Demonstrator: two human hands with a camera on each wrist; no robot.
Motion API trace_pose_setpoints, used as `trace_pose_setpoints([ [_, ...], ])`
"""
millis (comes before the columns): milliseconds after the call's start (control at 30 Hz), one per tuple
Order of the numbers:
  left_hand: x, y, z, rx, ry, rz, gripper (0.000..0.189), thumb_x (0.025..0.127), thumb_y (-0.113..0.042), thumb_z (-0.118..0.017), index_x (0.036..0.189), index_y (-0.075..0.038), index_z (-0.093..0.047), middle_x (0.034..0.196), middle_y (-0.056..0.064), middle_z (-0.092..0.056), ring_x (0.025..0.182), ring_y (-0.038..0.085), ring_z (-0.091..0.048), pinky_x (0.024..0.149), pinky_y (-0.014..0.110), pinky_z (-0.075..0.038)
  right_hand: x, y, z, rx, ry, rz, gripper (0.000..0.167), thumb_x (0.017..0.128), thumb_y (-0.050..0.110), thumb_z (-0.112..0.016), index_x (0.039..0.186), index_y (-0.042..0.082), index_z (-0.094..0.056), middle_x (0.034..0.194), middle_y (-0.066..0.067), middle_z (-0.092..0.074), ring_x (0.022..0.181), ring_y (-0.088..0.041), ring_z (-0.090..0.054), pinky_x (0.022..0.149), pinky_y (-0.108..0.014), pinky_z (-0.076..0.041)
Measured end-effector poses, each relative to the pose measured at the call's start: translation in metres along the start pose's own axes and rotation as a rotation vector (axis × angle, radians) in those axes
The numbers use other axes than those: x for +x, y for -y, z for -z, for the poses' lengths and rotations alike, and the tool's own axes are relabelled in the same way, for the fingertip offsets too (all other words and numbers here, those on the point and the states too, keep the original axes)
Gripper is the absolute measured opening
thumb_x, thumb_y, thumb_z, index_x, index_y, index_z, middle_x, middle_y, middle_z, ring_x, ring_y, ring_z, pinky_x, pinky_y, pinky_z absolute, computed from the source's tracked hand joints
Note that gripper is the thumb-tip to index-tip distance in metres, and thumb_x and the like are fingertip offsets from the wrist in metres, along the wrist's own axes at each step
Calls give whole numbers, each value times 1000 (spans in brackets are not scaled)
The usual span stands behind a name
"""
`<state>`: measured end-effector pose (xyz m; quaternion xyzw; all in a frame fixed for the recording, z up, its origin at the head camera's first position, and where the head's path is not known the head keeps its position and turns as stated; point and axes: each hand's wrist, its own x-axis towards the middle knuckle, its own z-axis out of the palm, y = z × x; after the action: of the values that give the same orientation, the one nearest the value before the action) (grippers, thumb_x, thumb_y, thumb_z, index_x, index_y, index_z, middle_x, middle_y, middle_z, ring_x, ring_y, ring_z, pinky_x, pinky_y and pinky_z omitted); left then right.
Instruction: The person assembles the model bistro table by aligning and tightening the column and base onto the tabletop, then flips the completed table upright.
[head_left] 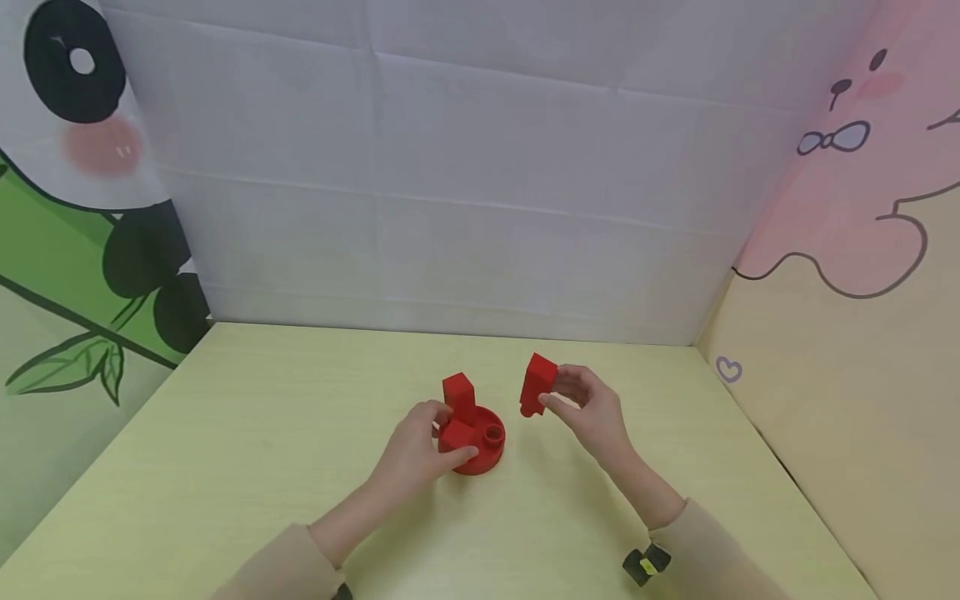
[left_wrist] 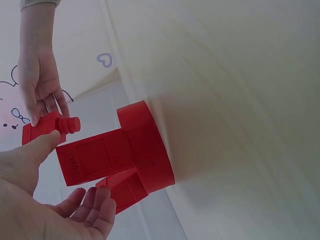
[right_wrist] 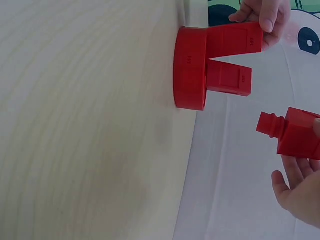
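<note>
A round red base (head_left: 489,460) stands on the table with two red rectangular blocks upright on it. My left hand (head_left: 411,440) holds the near block (head_left: 456,434) between thumb and fingers; the far block (head_left: 459,393) stands behind it. An open round socket (head_left: 492,433) shows at the base's right. To the right, above the table, my right hand (head_left: 596,414) pinches another red block (head_left: 537,383). Its ribbed round peg (right_wrist: 270,125) shows in the right wrist view, pointing toward the table and apart from the base.
The pale yellow table (head_left: 315,400) meets a white cloth wall (head_left: 487,208) at the back. Printed side panels stand left and right, with a panda (head_left: 75,58) and a pink animal (head_left: 862,200). A black strap piece (head_left: 647,565) sits at the right sleeve.
</note>
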<state>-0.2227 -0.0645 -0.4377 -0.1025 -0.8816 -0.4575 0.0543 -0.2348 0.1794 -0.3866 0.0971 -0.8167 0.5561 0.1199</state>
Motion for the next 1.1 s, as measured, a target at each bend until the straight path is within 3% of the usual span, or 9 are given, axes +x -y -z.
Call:
trace_pose_setpoints([
  [233, 4, 3, -1, 33, 3, -28, 43, 73, -26, -81, 103, -6, -58, 91, 0, -57, 83, 22, -57, 67, 27, -47, -1, -19, -17, 21, 74, -27, 41, 80, 6, -74, 117, 2, -56, 110, -16, -66, 105, -29, -64, 85, -29, -53],
  [467, 7, 5, 0, 28, 13, -22, 38, 75, -21, -79, 104, -8, -60, 91, -1, -58, 82, 21, -56, 63, 25, -48, 6, -51, -33, -14, 81, -43, 40, 77, 12, -78, 112, 11, -60, 105, -5, -69, 100, -22, -67, 81, -30, -55],
  [733, 15, 14, 4, 47, 12, -44, 35, 76, -16, -77, 107, -6, -62, 93, 1, -59, 85, 24, -57, 61, 25, -48, 8, -54, -46, -87, 104, 3, 37, 77, 15, -78, 110, 14, -61, 100, 0, -70, 95, -24, -68, 79, -31, -56],
  [1100, 25, 24, 9, 43, 28, -77, 38, 75, -12, -75, 111, -7, -63, 94, -1, -60, 89, 25, -58, 68, 26, -49, 10, -57, -57, -164, 137, -10, 37, 76, 18, -79, 107, 15, -61, 97, 5, -68, 89, -12, -66, 84, -34, -54],
])
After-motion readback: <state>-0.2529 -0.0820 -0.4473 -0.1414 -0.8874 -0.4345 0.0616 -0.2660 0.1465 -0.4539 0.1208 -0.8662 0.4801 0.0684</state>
